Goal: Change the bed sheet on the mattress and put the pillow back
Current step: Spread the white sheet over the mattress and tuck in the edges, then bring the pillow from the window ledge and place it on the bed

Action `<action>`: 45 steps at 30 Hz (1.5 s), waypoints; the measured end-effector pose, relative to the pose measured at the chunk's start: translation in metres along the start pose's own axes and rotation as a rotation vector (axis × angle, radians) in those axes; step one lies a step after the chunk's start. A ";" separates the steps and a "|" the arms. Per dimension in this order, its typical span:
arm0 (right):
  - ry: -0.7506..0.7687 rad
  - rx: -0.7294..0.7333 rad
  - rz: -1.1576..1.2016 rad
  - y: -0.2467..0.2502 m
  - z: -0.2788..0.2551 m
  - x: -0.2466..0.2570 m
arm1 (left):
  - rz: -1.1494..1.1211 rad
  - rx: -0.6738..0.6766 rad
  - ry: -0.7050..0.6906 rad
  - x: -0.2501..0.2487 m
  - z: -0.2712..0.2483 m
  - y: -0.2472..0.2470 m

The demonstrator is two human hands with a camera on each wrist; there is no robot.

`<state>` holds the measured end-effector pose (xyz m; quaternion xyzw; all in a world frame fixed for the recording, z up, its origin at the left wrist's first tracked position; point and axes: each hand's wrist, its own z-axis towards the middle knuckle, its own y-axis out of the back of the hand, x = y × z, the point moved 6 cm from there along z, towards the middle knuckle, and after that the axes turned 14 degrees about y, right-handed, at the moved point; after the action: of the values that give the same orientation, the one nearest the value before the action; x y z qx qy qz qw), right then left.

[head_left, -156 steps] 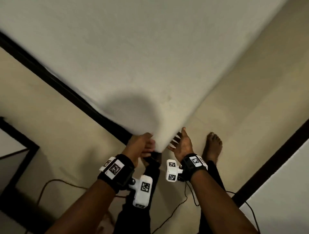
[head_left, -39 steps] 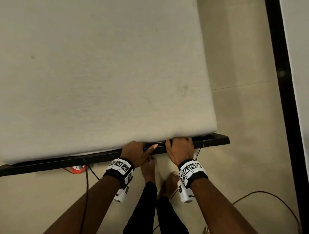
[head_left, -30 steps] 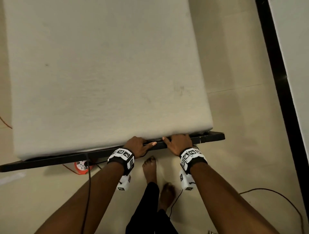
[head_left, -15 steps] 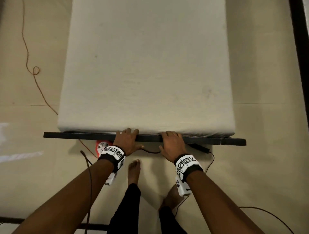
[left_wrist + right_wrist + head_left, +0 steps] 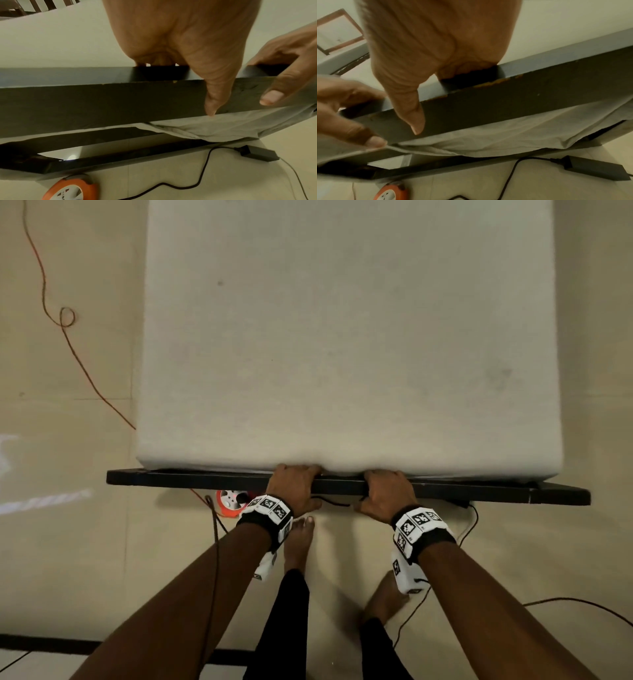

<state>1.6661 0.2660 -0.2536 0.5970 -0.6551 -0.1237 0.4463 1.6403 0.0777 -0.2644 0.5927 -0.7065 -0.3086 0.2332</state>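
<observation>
— Two hands on one bed: where does the mattress (image 5: 346, 337) lie?

— Flat on the black bed frame (image 5: 171, 479), its near edge just behind the frame's front rail. Its top is off-white and smooth, with a few faint marks.

— And the sheet?

— Grey cloth (image 5: 223, 128) hangs in folds below the front rail, seen from both wrist views (whether it belongs to the cover on top, I cannot tell).

— What is the left hand (image 5: 294, 487) doing?

— It grips the rail. Its fingers (image 5: 298, 469) curl over the rail's top against the mattress edge, while the thumb lies down the rail's front face.

— The right hand (image 5: 387, 491)?

— Much the same, a little to the right of the left, apart from it. Its fingers (image 5: 383, 474) hook over the rail's top and dent the mattress edge; its thumb (image 5: 414, 115) points down the front face, the tip near the hanging cloth.

— Anything else close by?

— Two bare feet (image 5: 299, 539) stand on the tiled floor (image 5: 68, 542) between the arms. An orange extension reel (image 5: 229, 501) sits under the rail left of the left hand, a thin red cable (image 5: 78, 361) loops over the floor left of the bed, and a black power adapter (image 5: 257, 153) with its cord lies on the floor below the rail.
</observation>
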 end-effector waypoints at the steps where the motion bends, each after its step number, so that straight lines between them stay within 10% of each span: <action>1: -0.014 0.007 0.025 0.002 -0.001 0.002 | -0.012 0.021 -0.010 0.001 0.001 0.002; 12: 0.161 -0.125 -0.108 -0.002 0.021 0.104 | 0.029 -0.141 0.169 0.070 -0.017 0.011; 27: 0.120 0.117 -0.038 0.026 0.025 0.104 | -0.072 0.221 0.129 0.081 -0.016 0.023; 45: -0.066 -0.447 -0.205 0.227 -0.208 0.157 | -0.096 -0.324 -0.012 -0.031 -0.208 0.296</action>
<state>1.6829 0.2617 0.0915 0.5423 -0.5617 -0.3295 0.5309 1.5857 0.1061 0.0936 0.5788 -0.6195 -0.4327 0.3066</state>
